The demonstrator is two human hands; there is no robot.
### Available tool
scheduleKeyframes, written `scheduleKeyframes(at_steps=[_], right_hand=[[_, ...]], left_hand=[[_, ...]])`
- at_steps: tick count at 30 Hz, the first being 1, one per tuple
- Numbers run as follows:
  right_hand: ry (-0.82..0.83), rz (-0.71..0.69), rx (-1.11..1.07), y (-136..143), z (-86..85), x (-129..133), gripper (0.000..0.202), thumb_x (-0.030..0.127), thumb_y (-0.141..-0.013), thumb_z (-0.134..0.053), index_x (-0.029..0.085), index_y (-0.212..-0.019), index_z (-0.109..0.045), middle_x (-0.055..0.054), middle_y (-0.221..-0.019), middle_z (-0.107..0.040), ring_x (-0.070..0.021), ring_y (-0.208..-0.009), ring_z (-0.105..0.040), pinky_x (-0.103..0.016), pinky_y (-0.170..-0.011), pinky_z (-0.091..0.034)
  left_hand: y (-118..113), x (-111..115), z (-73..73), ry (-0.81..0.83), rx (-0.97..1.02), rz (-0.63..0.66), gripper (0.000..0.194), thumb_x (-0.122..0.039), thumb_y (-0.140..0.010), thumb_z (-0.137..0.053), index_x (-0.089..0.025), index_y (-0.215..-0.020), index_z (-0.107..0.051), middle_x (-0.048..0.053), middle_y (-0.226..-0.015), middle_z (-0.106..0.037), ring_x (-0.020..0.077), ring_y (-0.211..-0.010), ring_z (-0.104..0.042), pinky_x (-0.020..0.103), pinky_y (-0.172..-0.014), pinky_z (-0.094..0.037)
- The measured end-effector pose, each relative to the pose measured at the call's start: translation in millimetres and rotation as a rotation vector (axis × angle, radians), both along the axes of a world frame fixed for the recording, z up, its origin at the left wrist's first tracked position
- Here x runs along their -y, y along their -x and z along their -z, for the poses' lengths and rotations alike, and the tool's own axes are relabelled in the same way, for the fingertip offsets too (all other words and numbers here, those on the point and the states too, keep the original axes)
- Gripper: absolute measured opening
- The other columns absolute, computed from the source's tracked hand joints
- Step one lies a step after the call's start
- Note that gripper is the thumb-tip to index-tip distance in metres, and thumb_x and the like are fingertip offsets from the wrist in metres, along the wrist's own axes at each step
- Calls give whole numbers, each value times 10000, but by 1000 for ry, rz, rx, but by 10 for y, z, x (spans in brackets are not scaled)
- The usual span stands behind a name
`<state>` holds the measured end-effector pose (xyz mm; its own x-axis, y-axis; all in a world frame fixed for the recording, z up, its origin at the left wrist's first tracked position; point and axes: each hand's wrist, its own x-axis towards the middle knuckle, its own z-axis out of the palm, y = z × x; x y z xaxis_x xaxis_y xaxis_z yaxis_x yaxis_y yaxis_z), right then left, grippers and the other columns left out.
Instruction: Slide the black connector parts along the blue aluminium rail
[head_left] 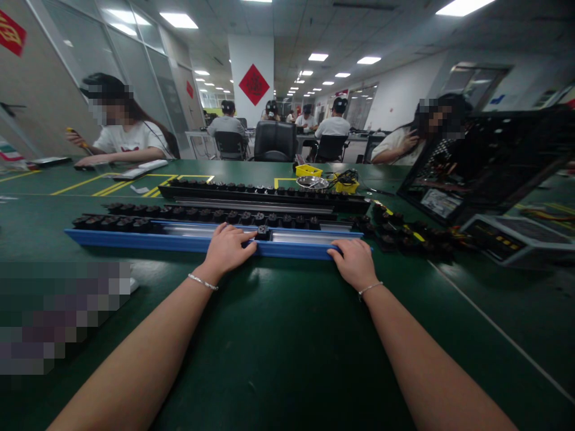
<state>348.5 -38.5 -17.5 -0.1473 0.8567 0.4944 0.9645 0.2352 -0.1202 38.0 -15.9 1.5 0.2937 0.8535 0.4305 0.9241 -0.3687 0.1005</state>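
Blue rail (153, 240): black blocks (112, 224) at left end; remainder mostly bare, judged part-filled.
Left hand (228, 246): half-curled beside lone block (263, 233); hold unclear.
Right hand (354, 258): pinching rail's right end.

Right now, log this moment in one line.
left hand: on blue rail, beside lone black block | right hand: on rail's right end | black rail: behind

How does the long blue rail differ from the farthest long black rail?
The long blue rail lies nearer; the long black rail lies farther away. The left hand and right hand touch the blue rail; neither touches the black rail. Both rails hold small dark parts.
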Motion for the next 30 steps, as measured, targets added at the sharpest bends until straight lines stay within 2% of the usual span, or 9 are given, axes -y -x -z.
scheduleKeyframes(at_steps=[15, 23, 30], right_hand=[[-7, 10, 9, -2, 12, -2, 217, 334, -846, -483, 202, -905, -645, -43, -919, -676, -208, -877, -546, -365, -877, -297], [-10, 5, 4, 0, 3, 0, 213, 336, -844, -484, 208, -901, -643, -41, -913, -674, -201, -869, -543, -354, -864, -297], [-11, 5, -7, 10, -7, 5, 220, 341, -838, -480, 204, -900, -641, -32, -901, -676, -201, -871, -545, -361, -877, -296]], left_hand=[[-25, 7, -7, 13, -20, 22, 420, -445, -821, -406, -253, -1117, -635, 36, -998, -692, 213, -1002, -552, 449, -1028, -250], [-31, -16, 35, 11, -43, 34, 443, -433, -813, -422, -228, -1156, -614, 54, -1027, -687, 216, -979, -569, 370, -899, -392], [-53, -19, 39, 48, -93, 19, 460, -445, -820, -414, -259, -1213, -565, 45, -1048, -683, 218, -964, -596, 366, -870, -408]])
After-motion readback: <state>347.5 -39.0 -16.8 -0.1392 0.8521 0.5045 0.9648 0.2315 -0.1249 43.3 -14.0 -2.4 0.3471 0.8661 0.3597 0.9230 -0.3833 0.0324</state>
